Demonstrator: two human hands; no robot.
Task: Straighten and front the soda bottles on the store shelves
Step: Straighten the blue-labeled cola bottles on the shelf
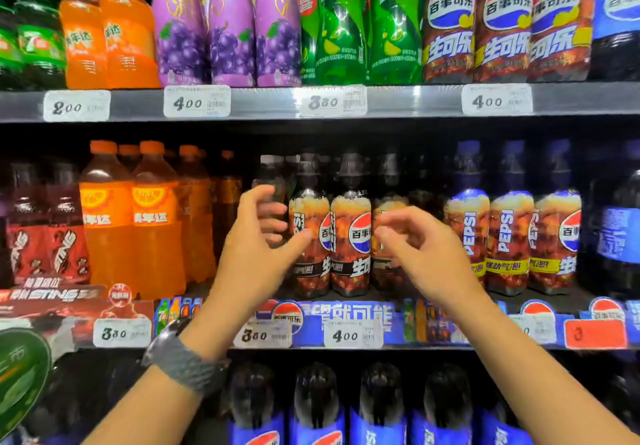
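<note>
We are facing store shelving: a grey upper shelf rail [138, 105] is carrying white price tags [196, 101], a lower rail [194, 348] is wearing blue promotional strips [346, 313], and dark shadow is filling the recesses behind.

Left hand [256, 237] and right hand [415, 247] hover, seemingly not touching cola bottles [349, 237].

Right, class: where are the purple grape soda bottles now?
In the head view, the purple grape soda bottles stand on the upper shelf, left of centre, between the orange soda bottles and the green lime soda bottles.
</note>
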